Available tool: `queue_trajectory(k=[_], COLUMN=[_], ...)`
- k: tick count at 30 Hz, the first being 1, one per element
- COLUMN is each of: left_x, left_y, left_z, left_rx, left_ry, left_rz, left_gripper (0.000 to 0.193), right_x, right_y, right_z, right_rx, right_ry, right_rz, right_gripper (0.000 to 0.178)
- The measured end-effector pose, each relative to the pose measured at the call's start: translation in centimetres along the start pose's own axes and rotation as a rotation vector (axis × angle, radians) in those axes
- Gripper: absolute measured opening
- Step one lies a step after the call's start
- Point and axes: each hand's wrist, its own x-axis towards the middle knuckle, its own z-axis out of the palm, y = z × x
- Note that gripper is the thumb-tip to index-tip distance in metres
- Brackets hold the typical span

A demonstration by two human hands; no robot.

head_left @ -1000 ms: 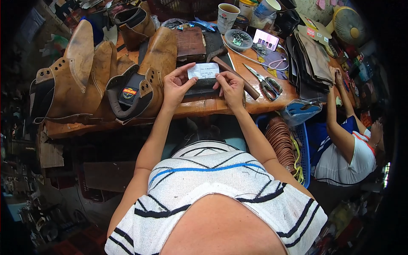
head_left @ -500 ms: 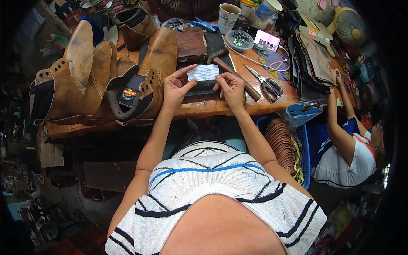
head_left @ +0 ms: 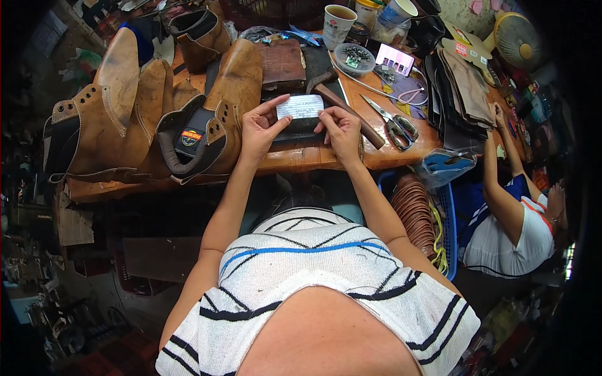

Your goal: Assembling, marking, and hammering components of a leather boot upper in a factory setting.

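Left hand and right hand each pinch an end of a small white card, held just above the counter near its front edge. Tan boots crowd the left; a hammer and scissors lie right.

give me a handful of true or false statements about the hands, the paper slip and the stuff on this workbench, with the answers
1. Both hands hold the small white paper slip between them. True: the left hand pinches its left edge, the right hand its right edge.
2. The hammer is in the right hand. False: it lies on the wooden bench, beside that hand.
3. Tan leather boots lie to the left of the hands. True.
4. The scissors lie to the left of the boots. False: they lie on the bench to the right of the hands.
5. The paper cup stands at the far side of the bench. True.
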Motion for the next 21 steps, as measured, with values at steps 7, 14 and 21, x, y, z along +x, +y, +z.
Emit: queue_trajectory(k=[7,14,21], left_x=[0.06,0.02,-0.07], left_y=[0.0,-0.04,0.01], left_z=[0.2,0.18,0.09], left_rx=[-0.014,-0.016,-0.001], left_ry=[0.016,0.036,0.04], left_rz=[0.013,-0.027,-0.038], left_gripper=[0.047,0.049,0.048], right_x=[-0.06,-0.17,-0.29], right_y=[0.03,0.12,-0.05], right_z=[0.05,0.02,0.32], right_rx=[0.01,-0.02,0.007], right_ry=[-0.001,-0.015,0.022], right_rz=[-0.003,0.005,-0.01], right_gripper=[0.018,0.018,0.019])
